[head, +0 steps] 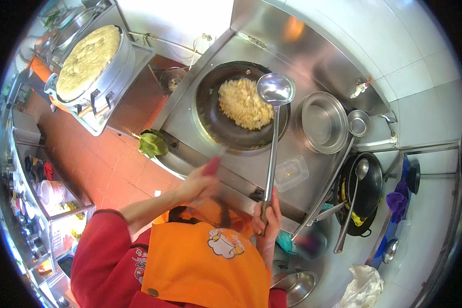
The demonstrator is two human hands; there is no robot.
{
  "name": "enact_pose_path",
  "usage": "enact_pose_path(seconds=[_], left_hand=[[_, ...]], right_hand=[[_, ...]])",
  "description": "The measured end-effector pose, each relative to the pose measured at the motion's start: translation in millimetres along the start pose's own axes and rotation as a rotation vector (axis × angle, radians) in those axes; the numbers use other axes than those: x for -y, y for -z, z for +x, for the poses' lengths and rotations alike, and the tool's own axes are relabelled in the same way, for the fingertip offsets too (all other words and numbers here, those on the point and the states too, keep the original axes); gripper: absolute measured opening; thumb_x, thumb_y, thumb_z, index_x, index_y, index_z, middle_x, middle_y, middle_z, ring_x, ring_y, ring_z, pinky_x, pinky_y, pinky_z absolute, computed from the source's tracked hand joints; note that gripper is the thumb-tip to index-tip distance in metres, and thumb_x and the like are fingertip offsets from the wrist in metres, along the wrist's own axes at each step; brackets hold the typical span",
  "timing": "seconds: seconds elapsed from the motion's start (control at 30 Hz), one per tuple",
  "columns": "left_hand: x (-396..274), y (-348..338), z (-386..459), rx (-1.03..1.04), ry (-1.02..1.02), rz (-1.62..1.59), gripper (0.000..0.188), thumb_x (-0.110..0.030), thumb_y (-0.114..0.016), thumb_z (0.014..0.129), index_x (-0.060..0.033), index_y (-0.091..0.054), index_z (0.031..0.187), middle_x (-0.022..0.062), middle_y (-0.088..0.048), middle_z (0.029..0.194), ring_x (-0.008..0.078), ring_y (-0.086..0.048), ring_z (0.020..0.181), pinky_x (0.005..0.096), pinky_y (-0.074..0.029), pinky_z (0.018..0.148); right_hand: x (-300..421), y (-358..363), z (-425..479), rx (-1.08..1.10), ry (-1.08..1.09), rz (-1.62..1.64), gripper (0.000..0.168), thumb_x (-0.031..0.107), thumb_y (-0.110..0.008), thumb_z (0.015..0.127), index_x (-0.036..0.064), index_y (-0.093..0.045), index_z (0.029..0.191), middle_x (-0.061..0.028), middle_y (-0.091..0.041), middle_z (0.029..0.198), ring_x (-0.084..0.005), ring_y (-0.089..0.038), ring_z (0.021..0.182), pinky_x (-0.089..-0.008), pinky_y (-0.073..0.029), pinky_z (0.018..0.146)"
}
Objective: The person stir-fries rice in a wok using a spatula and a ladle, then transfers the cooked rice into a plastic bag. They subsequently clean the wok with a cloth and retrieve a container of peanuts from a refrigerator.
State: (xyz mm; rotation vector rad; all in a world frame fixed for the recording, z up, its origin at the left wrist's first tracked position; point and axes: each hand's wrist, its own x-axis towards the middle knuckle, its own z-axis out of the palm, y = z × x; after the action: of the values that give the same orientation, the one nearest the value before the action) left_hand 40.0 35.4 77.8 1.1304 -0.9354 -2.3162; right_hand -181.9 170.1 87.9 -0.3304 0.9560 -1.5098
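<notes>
A steel ladle (275, 134) stands upright in my right hand (267, 218), which is wrapped round the lower end of its handle. Its bowl overlaps the right side of a dark wok (211, 127) in this view. Fried rice (244, 102) lies in a heap inside the wok. My left hand (200, 184), blurred by motion, is closed round a short red thing (212, 166), perhaps a handle; its far end blurs near the wok's front rim. An orange apron (204, 265) covers my front.
Right of the wok are steel bowls (323, 123), a clear plastic container (292, 173) and a black pan (369, 188) with a spoon. A large steamer pot (119, 65) holding a pale round bread-like mass stands at upper left. Another person's arm (42, 38) shows at far upper left.
</notes>
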Motion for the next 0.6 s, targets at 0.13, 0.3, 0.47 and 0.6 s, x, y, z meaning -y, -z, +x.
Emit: enact_pose_path(seconds=[0.13, 0.3, 0.47, 0.6], left_hand=[[38, 45, -88, 0.010, 0.116, -0.014, 0.025, -0.008, -0.057, 0.089, -0.0028, -0.051, 0.113, 0.0001, -0.052, 0.065, 0.0072, -0.047, 0.053, 0.0226, -0.036, 0.046], [4, 15, -43, 0.024, 0.227, -0.212, 0.015, -0.010, -0.059, 0.089, -0.0069, -0.048, 0.100, -0.0013, -0.044, 0.060, 0.0087, -0.043, 0.047, 0.0242, -0.035, 0.042], [-14, -15, 25, -0.039, -0.005, -0.159, 0.016, -0.011, -0.058, 0.089, -0.0093, -0.043, 0.092, -0.0019, -0.041, 0.058, 0.0095, -0.041, 0.043, 0.0256, -0.035, 0.039], [22, 27, -32, 0.043, 0.055, -0.029, 0.019, -0.011, -0.059, 0.086, -0.0070, -0.048, 0.100, 0.0003, -0.048, 0.062, 0.0092, -0.047, 0.048, 0.0241, -0.037, 0.043]], right_hand=[[10, 3, -20, -0.015, 0.051, -0.021, 0.059, 0.023, -0.048, 0.097, 0.012, -0.024, 0.150, -0.0072, -0.046, 0.071, -0.0048, -0.033, 0.040, -0.0180, -0.029, 0.033], [0, 3, -4, -0.023, 0.028, 0.033, 0.059, 0.018, -0.048, 0.097, 0.012, -0.022, 0.150, -0.0086, -0.046, 0.075, -0.0048, -0.034, 0.042, -0.0180, -0.029, 0.033], [-1, -4, 10, 0.016, -0.020, 0.014, 0.061, 0.019, -0.049, 0.097, 0.011, -0.020, 0.151, -0.0064, -0.044, 0.071, -0.0046, -0.034, 0.043, -0.0178, -0.029, 0.035], [4, 8, -14, -0.053, -0.007, -0.013, 0.062, 0.020, -0.050, 0.096, 0.011, -0.021, 0.150, -0.0043, -0.042, 0.067, -0.0047, -0.033, 0.040, -0.0174, -0.027, 0.034]])
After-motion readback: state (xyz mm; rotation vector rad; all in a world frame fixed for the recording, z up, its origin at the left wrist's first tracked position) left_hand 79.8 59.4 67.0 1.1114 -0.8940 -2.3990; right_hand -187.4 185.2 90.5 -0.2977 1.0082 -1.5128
